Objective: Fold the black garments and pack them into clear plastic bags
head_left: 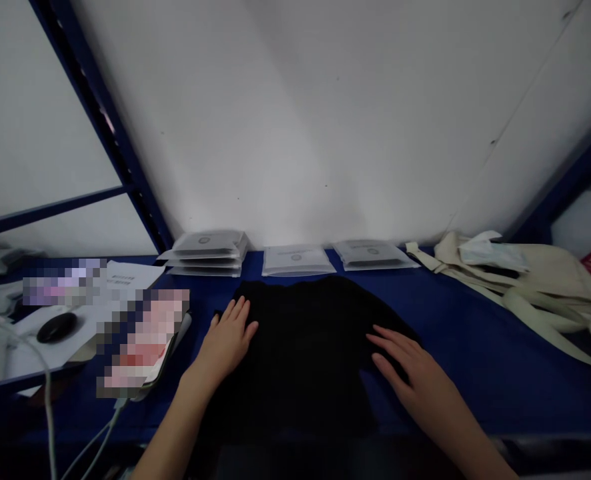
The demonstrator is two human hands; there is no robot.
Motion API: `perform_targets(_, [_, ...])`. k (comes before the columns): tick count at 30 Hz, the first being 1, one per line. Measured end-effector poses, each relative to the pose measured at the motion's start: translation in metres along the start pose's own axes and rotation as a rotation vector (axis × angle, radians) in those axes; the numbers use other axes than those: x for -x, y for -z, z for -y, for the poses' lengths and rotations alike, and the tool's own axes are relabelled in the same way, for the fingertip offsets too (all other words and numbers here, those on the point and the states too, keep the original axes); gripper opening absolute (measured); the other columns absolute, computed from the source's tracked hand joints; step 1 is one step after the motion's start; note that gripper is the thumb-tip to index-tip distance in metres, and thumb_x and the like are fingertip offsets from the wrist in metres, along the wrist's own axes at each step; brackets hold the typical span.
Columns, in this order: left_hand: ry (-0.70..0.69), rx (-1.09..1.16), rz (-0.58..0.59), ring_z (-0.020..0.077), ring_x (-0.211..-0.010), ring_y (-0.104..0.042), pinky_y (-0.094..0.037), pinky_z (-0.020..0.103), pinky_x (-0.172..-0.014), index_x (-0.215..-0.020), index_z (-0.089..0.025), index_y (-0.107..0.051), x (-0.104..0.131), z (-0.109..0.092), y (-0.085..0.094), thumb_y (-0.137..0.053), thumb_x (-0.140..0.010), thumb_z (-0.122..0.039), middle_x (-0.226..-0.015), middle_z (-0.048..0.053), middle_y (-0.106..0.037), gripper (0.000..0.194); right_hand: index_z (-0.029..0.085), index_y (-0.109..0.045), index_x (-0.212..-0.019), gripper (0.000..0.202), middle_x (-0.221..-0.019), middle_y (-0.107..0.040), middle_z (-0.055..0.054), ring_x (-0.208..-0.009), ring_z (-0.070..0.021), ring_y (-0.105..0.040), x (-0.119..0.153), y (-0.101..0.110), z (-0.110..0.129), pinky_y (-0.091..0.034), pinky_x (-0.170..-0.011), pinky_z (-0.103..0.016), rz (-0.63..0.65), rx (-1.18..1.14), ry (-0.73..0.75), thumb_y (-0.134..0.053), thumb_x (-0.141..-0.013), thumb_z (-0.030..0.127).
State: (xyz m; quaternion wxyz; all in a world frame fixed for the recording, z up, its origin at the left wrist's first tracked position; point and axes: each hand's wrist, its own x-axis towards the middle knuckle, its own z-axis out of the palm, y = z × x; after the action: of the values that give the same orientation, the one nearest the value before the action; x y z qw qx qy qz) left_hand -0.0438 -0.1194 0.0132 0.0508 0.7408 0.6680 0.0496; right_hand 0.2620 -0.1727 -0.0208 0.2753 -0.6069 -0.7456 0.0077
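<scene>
A black garment (pixel 305 353) lies spread on the blue table (pixel 455 347) in front of me; its exact kind is hard to make out in the dim light. My left hand (pixel 229 339) rests flat on its left edge, fingers stretched out and slightly apart. On the opposite side, my right hand (pixel 403 367) lies over the garment's right edge with the fingers extended and the thumb apart. Neither hand grips the cloth. The near end of the garment fades into shadow at the table's front.
Along the wall lie a stack of packaged bags (pixel 205 253), a single bag (pixel 296 260) and more bags (pixel 373 255). A phone (pixel 148 340) with a white cable (pixel 49 407), a black mouse (pixel 58 328) and papers (pixel 130 277) are left. A cream cloth bag (pixel 545 273) lies right.
</scene>
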Motion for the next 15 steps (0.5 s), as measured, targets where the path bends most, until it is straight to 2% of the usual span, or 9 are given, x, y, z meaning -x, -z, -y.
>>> perform_targets(2, [-0.008,-0.002,-0.032,0.0261,-0.135,-0.023,-0.026,0.050,-0.105,-0.136,-0.013,-0.037,0.005,0.002,0.000,-0.030,-0.091,-0.032,-0.146,0.013,-0.027,0.049,0.023,-0.062,-0.112,0.037,-0.123,-0.059,-0.007,-0.115,-0.0260,-0.052,0.000,0.000,0.000,-0.046,-0.092,-0.048,-0.012,0.008,-0.004,-0.042,-0.088,0.043])
perform_targets(4, [-0.021,-0.007,-0.114,0.0265,-0.134,-0.027,-0.028,0.049,-0.105,-0.133,-0.013,-0.042,0.014,0.005,-0.001,-0.034,-0.090,-0.032,-0.144,0.013,-0.031,0.048,0.022,-0.063,-0.109,0.035,-0.119,-0.061,-0.008,-0.113,-0.0266,-0.054,0.001,0.000,-0.002,-0.045,-0.091,-0.049,-0.060,0.023,0.017,-0.042,-0.088,0.041])
perform_targets(7, [-0.076,0.011,-0.319,0.0260,-0.128,-0.038,-0.035,0.046,-0.102,-0.125,-0.014,-0.050,0.041,0.010,-0.008,-0.036,-0.089,-0.034,-0.139,0.013,-0.041,0.044,0.021,-0.063,-0.104,0.028,-0.110,-0.065,-0.008,-0.109,-0.0278,-0.056,0.007,0.004,-0.003,-0.043,-0.092,-0.053,-0.189,0.032,0.111,-0.045,-0.087,0.035])
perform_targets(9, [-0.155,0.054,-0.449,0.0239,-0.122,-0.047,-0.041,0.042,-0.099,-0.121,-0.018,-0.053,0.066,0.016,-0.016,-0.037,-0.089,-0.036,-0.133,0.009,-0.049,0.040,0.023,-0.062,-0.104,0.024,-0.108,-0.065,-0.007,-0.109,-0.0269,-0.056,0.015,0.009,0.001,-0.043,-0.092,-0.050,-0.252,0.003,0.190,-0.049,-0.084,0.029])
perform_targets(12, [-0.266,0.107,-0.556,0.0201,-0.112,-0.055,-0.049,0.032,-0.090,-0.126,-0.024,-0.047,0.103,0.027,-0.029,-0.044,-0.087,-0.034,-0.126,0.006,-0.056,0.040,0.027,-0.059,-0.108,0.028,-0.111,-0.063,-0.005,-0.109,-0.0242,-0.056,0.031,0.016,0.012,-0.048,-0.088,-0.041,-0.248,-0.057,0.269,-0.051,-0.081,0.022])
perform_targets(15, [-0.313,0.087,-0.639,0.0197,-0.104,-0.060,-0.052,0.028,-0.082,-0.132,-0.028,-0.041,0.126,0.039,-0.041,-0.051,-0.084,-0.035,-0.117,0.004,-0.061,0.050,0.030,-0.055,-0.113,0.036,-0.110,-0.063,-0.003,-0.105,-0.0221,-0.059,0.046,0.018,0.025,-0.052,-0.083,-0.035,-0.196,-0.090,0.319,-0.052,-0.079,0.019])
